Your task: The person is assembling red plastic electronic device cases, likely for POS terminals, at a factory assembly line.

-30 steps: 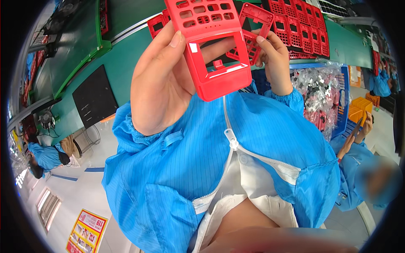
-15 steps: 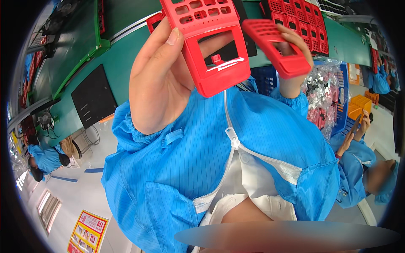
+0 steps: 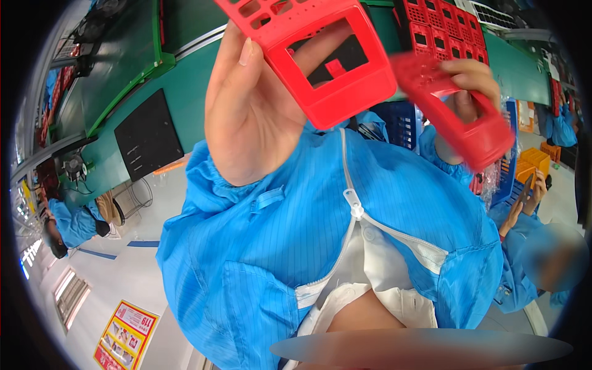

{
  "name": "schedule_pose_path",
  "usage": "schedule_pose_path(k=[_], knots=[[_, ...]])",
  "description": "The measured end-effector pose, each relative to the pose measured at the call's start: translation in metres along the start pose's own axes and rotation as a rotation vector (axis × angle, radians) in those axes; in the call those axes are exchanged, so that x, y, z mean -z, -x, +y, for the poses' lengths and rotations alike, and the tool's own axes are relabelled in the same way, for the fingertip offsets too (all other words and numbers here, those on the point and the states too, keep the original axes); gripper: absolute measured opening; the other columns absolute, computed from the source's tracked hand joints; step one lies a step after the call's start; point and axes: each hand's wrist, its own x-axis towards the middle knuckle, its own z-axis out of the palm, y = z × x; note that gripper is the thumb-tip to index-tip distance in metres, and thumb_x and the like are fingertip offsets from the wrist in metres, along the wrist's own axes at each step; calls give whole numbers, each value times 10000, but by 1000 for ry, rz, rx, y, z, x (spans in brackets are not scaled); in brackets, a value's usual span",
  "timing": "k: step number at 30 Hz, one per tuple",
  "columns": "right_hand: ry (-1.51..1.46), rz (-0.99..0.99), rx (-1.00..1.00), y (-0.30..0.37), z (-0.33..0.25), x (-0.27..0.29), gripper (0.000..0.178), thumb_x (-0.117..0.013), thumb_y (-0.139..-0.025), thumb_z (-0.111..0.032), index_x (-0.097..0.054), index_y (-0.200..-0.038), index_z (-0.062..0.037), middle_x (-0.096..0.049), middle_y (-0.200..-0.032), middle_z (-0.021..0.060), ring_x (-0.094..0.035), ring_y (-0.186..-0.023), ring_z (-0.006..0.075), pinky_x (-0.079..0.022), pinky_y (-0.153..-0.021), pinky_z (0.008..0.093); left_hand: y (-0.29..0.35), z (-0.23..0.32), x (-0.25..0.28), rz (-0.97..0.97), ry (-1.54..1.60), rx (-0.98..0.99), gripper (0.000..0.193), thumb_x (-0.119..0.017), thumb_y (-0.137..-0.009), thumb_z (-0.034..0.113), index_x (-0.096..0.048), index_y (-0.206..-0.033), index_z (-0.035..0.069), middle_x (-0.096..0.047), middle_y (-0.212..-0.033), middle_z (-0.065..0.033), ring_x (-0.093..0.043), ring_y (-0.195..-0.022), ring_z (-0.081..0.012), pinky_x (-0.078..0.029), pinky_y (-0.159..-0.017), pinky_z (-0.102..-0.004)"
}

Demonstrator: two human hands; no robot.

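Now left hand [image 3: 259,117] grips red plastic shell [image 3: 320,55]; right hand [image 3: 468,92] prob. grips 2nd, blurred shell [image 3: 456,111].

A red plastic frame [image 3: 327,68] with a smooth, slightly glossy moulded surface sits in the bare left hand [image 3: 259,117]. A second red plastic shell [image 3: 462,111] in the right hand [image 3: 472,80] looks the same material, though blurred. The blue coat [image 3: 296,246] is thin woven cloth, matt, with fine stripes and a white plastic zip pull [image 3: 354,203]. The green bench top [image 3: 185,92] looks smooth and matt; a black mat [image 3: 148,135] on it is dull.
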Motion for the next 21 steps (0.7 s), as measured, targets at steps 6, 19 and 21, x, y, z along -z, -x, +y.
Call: schedule_pose_path(k=[6,19,21], knots=[[-1212,-6,-643,15,-10,-69,315,-422,-968,-291,-569,-905,-19,-598,-927,118,-594,-890,257,-469,-890,379,-1,-16,2,-20,-168,-411,518,-396,-1000,142,-182,-1472,131,-286,-1476,-153,-351,-1337,-379,-423,-998,-614],[-682,319,-1145,43,64,-30,351,-413,-1003,-243,-548,-1210,6,-634,-1082,101,-624,-929,158,-514,-786,303,1,-62,121,-73,-1446,-413,240,-666,-793,-25,-552,-1001,8,-603,-1178,-155,-624,-1018,-270,-522,-809,-336],[-297,267,-1072,62,85,-21,291,-502,-975,-244,-612,-1130,-24,-664,-921,66,-637,-701,130,-513,-629,266,-8,-72,154,-466,-1629,-320,201,-599,-782,-27,-575,-978,11,-599,-1193,-149,-585,-1076,-340,-500,-881,-394]])
